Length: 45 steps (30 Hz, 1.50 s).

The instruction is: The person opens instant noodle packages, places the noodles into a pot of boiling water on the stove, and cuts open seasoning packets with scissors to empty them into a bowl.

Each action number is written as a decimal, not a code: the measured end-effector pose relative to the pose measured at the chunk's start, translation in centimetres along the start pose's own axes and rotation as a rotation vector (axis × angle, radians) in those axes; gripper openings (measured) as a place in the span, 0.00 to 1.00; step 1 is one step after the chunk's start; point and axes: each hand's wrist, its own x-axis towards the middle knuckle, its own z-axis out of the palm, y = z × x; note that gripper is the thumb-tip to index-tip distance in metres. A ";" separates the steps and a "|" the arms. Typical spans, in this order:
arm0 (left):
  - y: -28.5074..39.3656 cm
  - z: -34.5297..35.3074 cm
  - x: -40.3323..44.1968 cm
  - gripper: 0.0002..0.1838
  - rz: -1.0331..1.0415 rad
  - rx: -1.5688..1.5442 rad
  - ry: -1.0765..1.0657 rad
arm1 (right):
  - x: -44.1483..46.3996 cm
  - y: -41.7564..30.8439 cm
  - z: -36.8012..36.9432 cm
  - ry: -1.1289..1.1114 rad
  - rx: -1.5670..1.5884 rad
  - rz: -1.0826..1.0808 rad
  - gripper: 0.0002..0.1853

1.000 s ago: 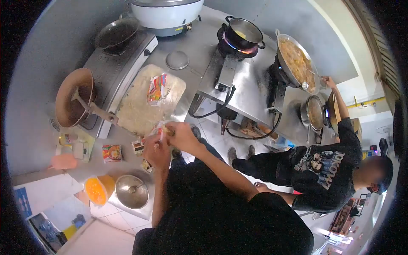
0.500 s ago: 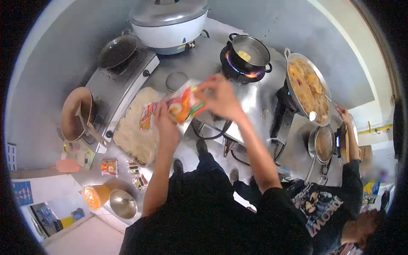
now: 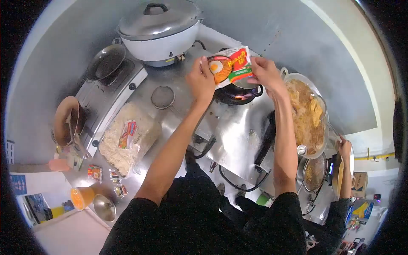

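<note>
Between my two hands, over the black pot [image 3: 233,94] on its lit burner, is an instant noodle packet [image 3: 229,67] with a fried egg printed on it. My left hand [image 3: 201,83] pinches the packet's left end. The right end is gripped by my right hand [image 3: 267,75]. Whether the packet is torn open I cannot tell. Most of the pot and its inside are hidden behind the packet and my right hand. A round strainer [image 3: 163,97] lies on the steel counter, left of my left forearm.
A large rice cooker [image 3: 159,42] stands at the back. To the right, a wide wok [image 3: 304,114] holds frying food, with a co-worker's hand [image 3: 345,146] beside it. A bag of flour [image 3: 117,127], with a small packet [image 3: 127,135] on top, lies left, near a two-burner stove [image 3: 112,102].
Both hands have carried the noodle packet from above the flour bag, up and right, to above the pot. The view has shifted, and the packet now blocks the pot's inside.
</note>
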 end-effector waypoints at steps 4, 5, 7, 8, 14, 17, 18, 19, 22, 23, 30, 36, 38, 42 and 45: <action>0.2 0.7 -0.5 0.16 -0.145 -0.013 -0.009 | -0.7 -1.2 -1.7 -0.213 -0.129 0.141 0.16; -0.1 0.7 -1.0 0.16 -0.146 -0.016 -0.011 | -0.7 -1.2 -1.9 -0.239 -0.213 0.066 0.16; -1.2 0.4 -2.4 0.18 -0.166 0.043 0.002 | -1.3 -0.5 -2.0 -0.263 -0.295 -0.007 0.16; -1.4 -0.2 -3.4 0.19 -0.225 0.036 -0.014 | -1.8 0.4 -1.8 -0.322 -0.276 -0.085 0.17; -3.2 -7.1 -8.6 0.25 -1.215 -0.877 -0.193 | -7.8 5.3 4.2 -0.268 -0.289 -0.318 0.20; -7.3 -8.4 -10.0 0.21 -1.237 -0.904 -0.211 | -9.7 7.4 7.3 -0.211 -0.346 -0.341 0.19; -8.4 -8.3 -10.3 0.21 -1.231 -0.896 -0.204 | -10.1 8.1 8.2 -0.143 -0.340 -0.317 0.19; -9.0 -8.3 -10.5 0.22 -1.210 -0.833 -0.138 | -10.5 8.4 8.7 -0.078 -0.334 -0.289 0.18; -8.7 -8.0 -11.0 0.22 -1.180 -0.739 -0.018 | -11.4 8.7 9.9 0.045 -0.304 -0.383 0.17; -8.0 -7.8 -10.9 0.22 -1.170 -0.720 0.012 | -11.5 8.9 10.1 0.038 -0.299 -0.379 0.17; -7.3 -5.9 -10.6 0.21 -1.121 -0.727 0.053 | -11.5 9.7 9.8 0.249 -0.358 -0.487 0.14; -3.1 -4.6 -6.1 0.18 -1.006 -0.736 0.256 | -11.1 11.5 10.2 0.341 -0.242 -0.576 0.12; -5.5 -4.0 -6.0 0.19 -0.926 -0.618 0.233 | -10.3 8.9 9.0 0.504 -0.044 -0.425 0.06; -4.2 -2.1 -5.1 0.23 -0.710 -0.512 0.104 | -6.7 6.0 6.5 0.412 0.036 -0.500 0.09; -1.1 -2.0 -4.1 0.24 -0.547 -0.295 0.062 | -5.4 4.4 4.3 0.250 -0.144 -0.264 0.10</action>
